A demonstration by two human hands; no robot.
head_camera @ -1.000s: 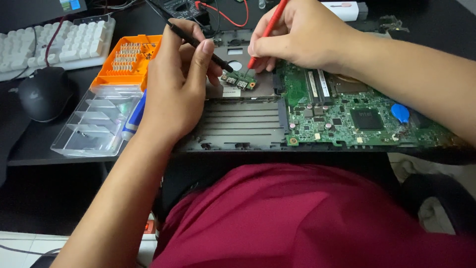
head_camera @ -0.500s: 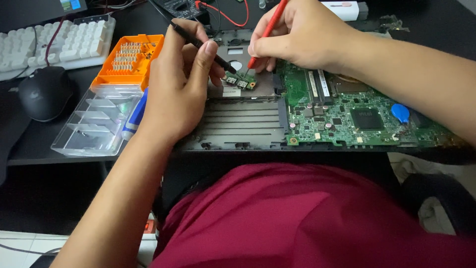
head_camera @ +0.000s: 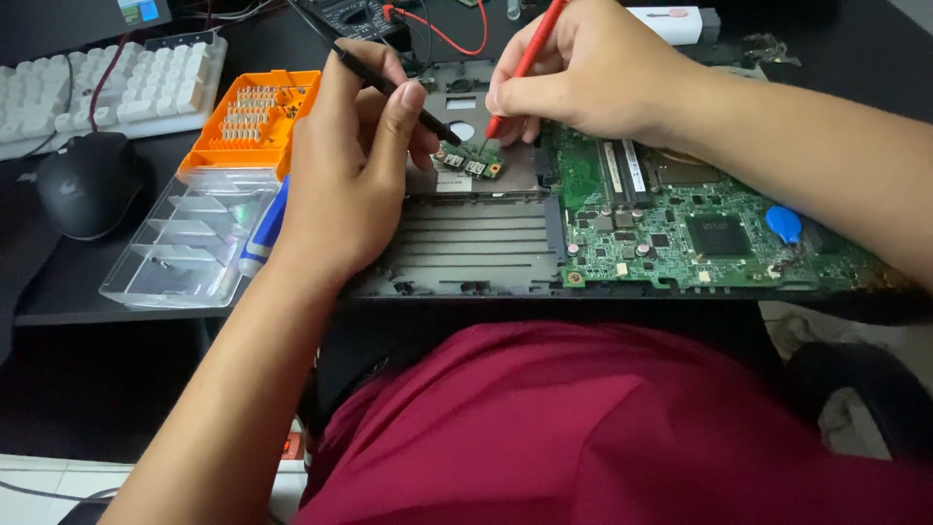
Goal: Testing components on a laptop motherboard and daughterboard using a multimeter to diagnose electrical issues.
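Little has moved since the earlier frame — the left hand [head_camera: 350, 165] pinches a black probe [head_camera: 394, 89], the right hand [head_camera: 583, 68] a red probe [head_camera: 520, 73]. Both tips touch the small green board [head_camera: 468, 161] inside the opened laptop chassis [head_camera: 476, 253] — probing looks midway, with the mainboard [head_camera: 680, 224] to the right untouched.

1. Left hand [head_camera: 345, 185]: bare, no glove, ring or watch visible
2. Right hand [head_camera: 588, 68]: bare, likewise unadorned
3. Forearms: uncovered, no sleeve reaching them
4. Torso: plain dark red garment [head_camera: 603, 428], soft creased fabric

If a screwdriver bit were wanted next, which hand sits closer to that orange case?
Probably the left hand: holding the black probe, it sits right beside the orange bit case. The right hand with the red probe is farther.
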